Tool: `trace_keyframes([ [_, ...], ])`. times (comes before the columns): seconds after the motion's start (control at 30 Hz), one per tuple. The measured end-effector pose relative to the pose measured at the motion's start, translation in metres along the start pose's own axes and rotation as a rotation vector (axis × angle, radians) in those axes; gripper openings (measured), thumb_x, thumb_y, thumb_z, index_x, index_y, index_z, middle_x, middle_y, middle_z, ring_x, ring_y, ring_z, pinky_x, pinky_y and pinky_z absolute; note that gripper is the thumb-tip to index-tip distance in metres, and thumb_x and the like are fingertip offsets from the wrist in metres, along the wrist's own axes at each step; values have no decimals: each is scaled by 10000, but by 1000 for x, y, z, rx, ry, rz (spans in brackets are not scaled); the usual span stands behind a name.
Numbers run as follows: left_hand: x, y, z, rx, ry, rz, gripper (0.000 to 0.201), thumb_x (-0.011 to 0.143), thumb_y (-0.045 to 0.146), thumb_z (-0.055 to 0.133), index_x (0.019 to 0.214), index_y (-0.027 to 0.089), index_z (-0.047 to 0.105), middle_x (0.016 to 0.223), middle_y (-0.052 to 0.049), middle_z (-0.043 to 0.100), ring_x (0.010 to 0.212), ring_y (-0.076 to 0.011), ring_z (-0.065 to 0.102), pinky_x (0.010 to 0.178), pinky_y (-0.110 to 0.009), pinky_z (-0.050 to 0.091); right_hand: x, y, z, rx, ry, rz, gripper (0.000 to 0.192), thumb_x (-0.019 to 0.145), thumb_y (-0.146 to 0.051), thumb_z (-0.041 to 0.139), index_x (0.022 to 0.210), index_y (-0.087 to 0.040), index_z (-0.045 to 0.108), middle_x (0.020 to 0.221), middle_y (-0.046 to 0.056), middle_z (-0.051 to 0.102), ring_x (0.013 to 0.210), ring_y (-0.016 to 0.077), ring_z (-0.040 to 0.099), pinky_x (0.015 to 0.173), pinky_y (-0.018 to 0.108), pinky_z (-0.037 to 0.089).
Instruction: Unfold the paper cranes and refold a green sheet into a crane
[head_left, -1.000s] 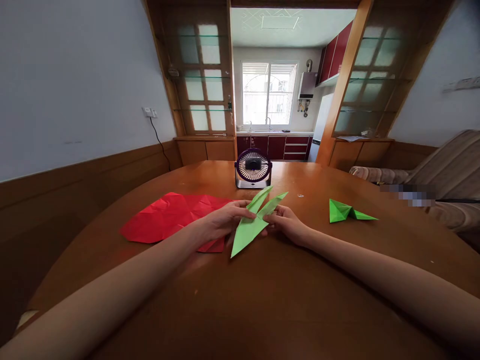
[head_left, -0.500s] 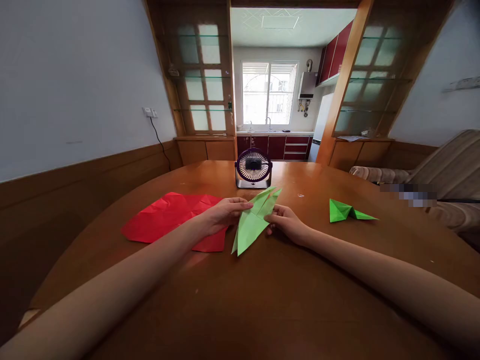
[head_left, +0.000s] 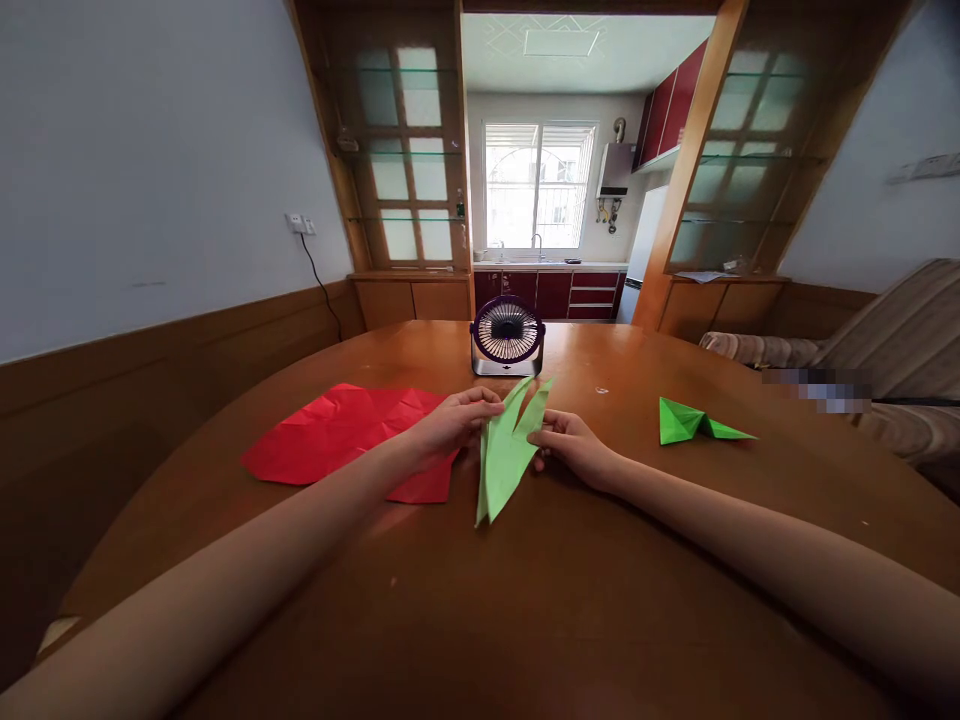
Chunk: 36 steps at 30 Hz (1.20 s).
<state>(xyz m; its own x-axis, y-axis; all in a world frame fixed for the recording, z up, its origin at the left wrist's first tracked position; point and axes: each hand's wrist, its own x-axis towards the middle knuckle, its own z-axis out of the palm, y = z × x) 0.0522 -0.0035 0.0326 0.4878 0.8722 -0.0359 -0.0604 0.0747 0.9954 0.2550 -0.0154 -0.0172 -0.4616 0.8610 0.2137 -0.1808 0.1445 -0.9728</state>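
A light green folded paper piece (head_left: 504, 458) with two long points stands between my hands above the round wooden table (head_left: 525, 600). My left hand (head_left: 450, 425) pinches its left edge and my right hand (head_left: 570, 445) pinches its right edge. The two upper points aim toward a small dark desk fan (head_left: 507, 336). A creased red paper sheet (head_left: 345, 432) lies flat under and left of my left hand.
A darker green folded paper figure (head_left: 694, 422) lies on the table at the right. A sofa (head_left: 885, 350) stands past the table's right edge. Wood-panelled wall runs along the left, with a kitchen beyond the doorway.
The green piece has turned from slanting to the right to nearly upright, and its two points have drawn closer together. Both hands kept hold of it and shifted only slightly.
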Motion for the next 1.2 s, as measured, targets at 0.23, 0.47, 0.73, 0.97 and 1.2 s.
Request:
trace_keyframes([
  [0.23, 2, -8, -5, 105, 29, 56, 372, 556, 222, 848, 798, 146, 576, 705, 21, 578, 598, -83, 531, 531, -205, 340, 2, 6, -3, 157, 53, 2, 171, 714, -265, 721, 809, -159, 627, 660, -5, 626, 508, 100, 528, 519, 256, 440],
  [0.47, 5, -16, 1, 136, 86, 160, 399, 538, 104, 803, 829, 146, 534, 700, 36, 568, 638, -92, 553, 604, -225, 416, -1, -6, -1, 218, 83, 74, 217, 655, -218, 758, 835, -170, 647, 799, 15, 668, 721, 142, 611, 729, 299, 493],
  [0.73, 3, -14, 5, 109, 59, 232, 488, 564, 103, 783, 955, 159, 497, 707, 34, 599, 664, -119, 590, 651, -257, 446, -2, -4, -8, 219, -58, 72, 340, 702, -183, 735, 1037, -169, 674, 936, 52, 697, 779, 163, 634, 780, 333, 498],
  [0.97, 3, -10, 5, 42, 83, 235, 492, 551, 100, 793, 965, 151, 533, 730, 25, 621, 675, -117, 598, 666, -255, 449, 0, 1, -5, 182, -25, 64, 236, 748, -275, 754, 941, -153, 693, 782, 33, 676, 628, 128, 591, 587, 273, 478],
  [1.2, 4, -10, 2, 55, 163, 238, 443, 562, 86, 778, 940, 143, 555, 722, 23, 618, 660, -113, 593, 658, -249, 444, -2, 1, -2, 200, 18, 30, 288, 726, -296, 776, 964, -149, 706, 955, 76, 711, 829, 179, 657, 854, 379, 503],
])
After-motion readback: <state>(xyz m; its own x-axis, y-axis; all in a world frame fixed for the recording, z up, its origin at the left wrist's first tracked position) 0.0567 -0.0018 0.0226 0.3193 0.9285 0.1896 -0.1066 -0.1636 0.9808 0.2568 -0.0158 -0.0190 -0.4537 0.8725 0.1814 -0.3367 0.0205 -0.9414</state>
